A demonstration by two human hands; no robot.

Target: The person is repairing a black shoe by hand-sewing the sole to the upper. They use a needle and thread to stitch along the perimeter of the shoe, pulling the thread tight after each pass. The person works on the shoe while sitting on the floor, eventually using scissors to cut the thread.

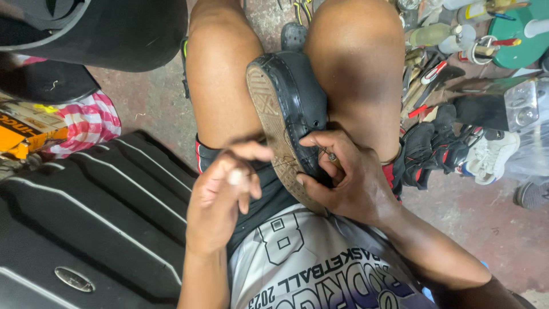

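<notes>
A black shoe (297, 97) with a tan rubber sole (273, 117) lies between my bare knees, sole turned to the left. My right hand (349, 183) grips the shoe's heel end and pinches a thin metal awl or needle (331, 155) against the upper near the sole seam. My left hand (220, 197) hovers just left of the sole, fingers loosely curled, seemingly pulling a thin thread that I can barely make out. A fingertip of that hand carries a pale wrap or thimble (235, 177).
A black ribbed case (97, 217) lies at my left. Black-and-red and white sneakers (457, 149) sit on the concrete floor at right, with several tools and bottles (434, 63) behind them. A pink striped cloth (86, 123) and an orange box (23, 134) are at far left.
</notes>
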